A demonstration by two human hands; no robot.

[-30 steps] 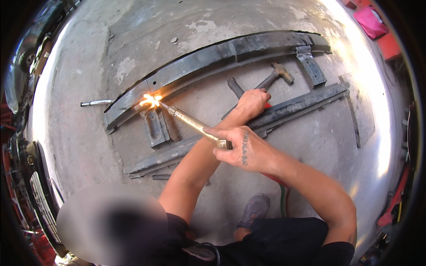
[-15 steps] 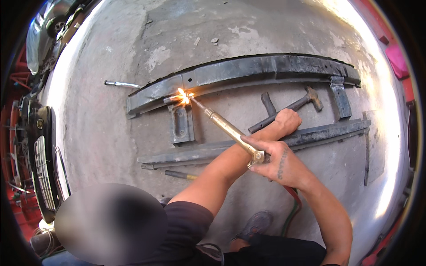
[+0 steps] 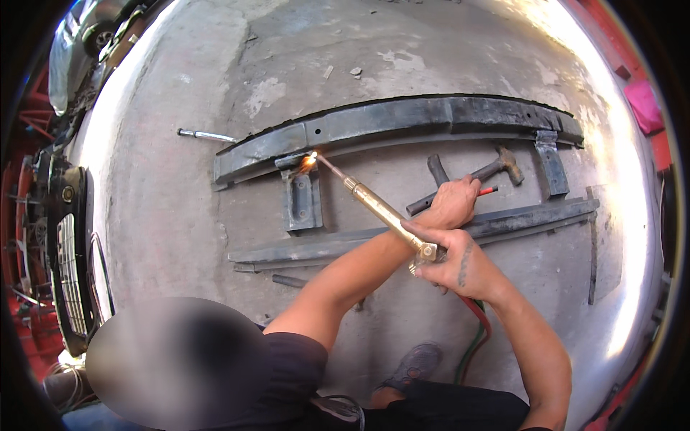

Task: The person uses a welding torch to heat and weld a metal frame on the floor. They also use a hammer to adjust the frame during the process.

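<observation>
Head view: right hand (image 3: 456,262) wraps closed around the brass torch (image 3: 381,210) at its valve end. Left hand (image 3: 453,205) is closed near the hammer (image 3: 496,169) handle; whether it grips anything, cannot tell. Flame (image 3: 310,161) sits on the bracket (image 3: 302,197) under the long steel beam (image 3: 402,126) on the concrete floor (image 3: 158,179). Best to hold the tip steady just off the metal. Both forearms reach forward, the torch angling up-left.

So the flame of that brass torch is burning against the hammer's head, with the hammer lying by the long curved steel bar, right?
Not quite. In the head view the brass cutting torch has its flame at the long curved dark steel bar, above a small bracket. The hammer lies untouched farther right.
</observation>
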